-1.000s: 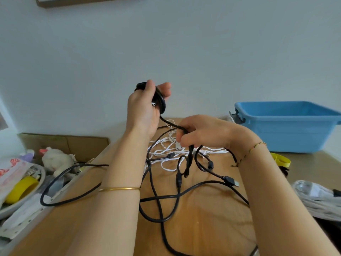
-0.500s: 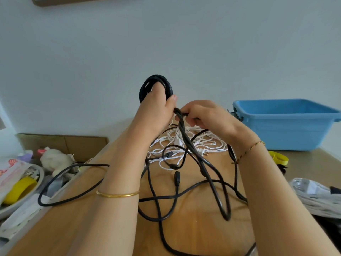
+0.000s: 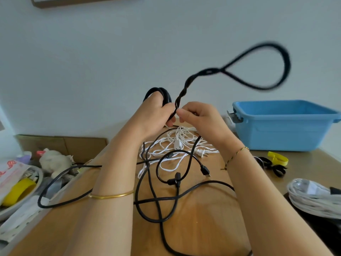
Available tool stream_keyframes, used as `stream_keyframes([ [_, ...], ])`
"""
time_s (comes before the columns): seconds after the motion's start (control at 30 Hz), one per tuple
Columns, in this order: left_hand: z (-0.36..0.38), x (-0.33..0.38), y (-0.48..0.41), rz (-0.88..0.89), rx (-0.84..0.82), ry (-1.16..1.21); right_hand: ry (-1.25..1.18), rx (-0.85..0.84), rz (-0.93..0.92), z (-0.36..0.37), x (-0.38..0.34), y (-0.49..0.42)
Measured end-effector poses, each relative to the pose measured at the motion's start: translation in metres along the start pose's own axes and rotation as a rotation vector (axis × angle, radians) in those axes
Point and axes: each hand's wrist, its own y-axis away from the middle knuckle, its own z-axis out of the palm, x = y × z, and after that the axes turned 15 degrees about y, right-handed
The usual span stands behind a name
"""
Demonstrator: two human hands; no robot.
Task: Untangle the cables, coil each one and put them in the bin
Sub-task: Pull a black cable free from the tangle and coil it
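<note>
My left hand [image 3: 154, 115] is closed around a small coil of black cable [image 3: 164, 95], held up above the table. My right hand [image 3: 199, 117] pinches the same cable right beside it. From that pinch a twisted double strand rises and ends in a blurred loop [image 3: 265, 69] in the air at the upper right. More black cables [image 3: 156, 198] lie tangled on the wooden table [image 3: 206, 228] below my forearms. A white cable bundle [image 3: 180, 141] lies behind them. The blue bin [image 3: 284, 126] stands at the right rear of the table.
Yellow and black straps [image 3: 275, 161] lie in front of the bin. A bagged white cable [image 3: 313, 198] sits at the right edge. Left of the table are a bowl with yellow tape [image 3: 18, 191], a plush toy [image 3: 53, 161] and a cardboard box [image 3: 60, 145].
The twisted loop that hung down from my hands has swung up and to the right into the air. My hands have stayed close together at the coil.
</note>
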Motion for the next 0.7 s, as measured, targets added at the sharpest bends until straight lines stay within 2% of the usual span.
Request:
stream_keyframes([
  [0.2, -0.007, 0.000, 0.005, -0.049, -0.092, -0.046, 0.039, 0.121, 0.018, 0.002, -0.002, -0.004],
  [0.33, -0.008, 0.000, 0.006, -0.059, -0.112, -0.273, 0.097, 0.244, 0.095, 0.000, 0.001, -0.004],
  [0.5, -0.011, -0.005, 0.000, -0.037, 0.008, -0.281, 0.130, 0.403, 0.209, -0.001, -0.004, -0.004],
  [0.7, -0.019, -0.010, -0.004, -0.033, 0.194, -0.304, 0.210, 0.460, 0.331, -0.012, -0.003, -0.007],
])
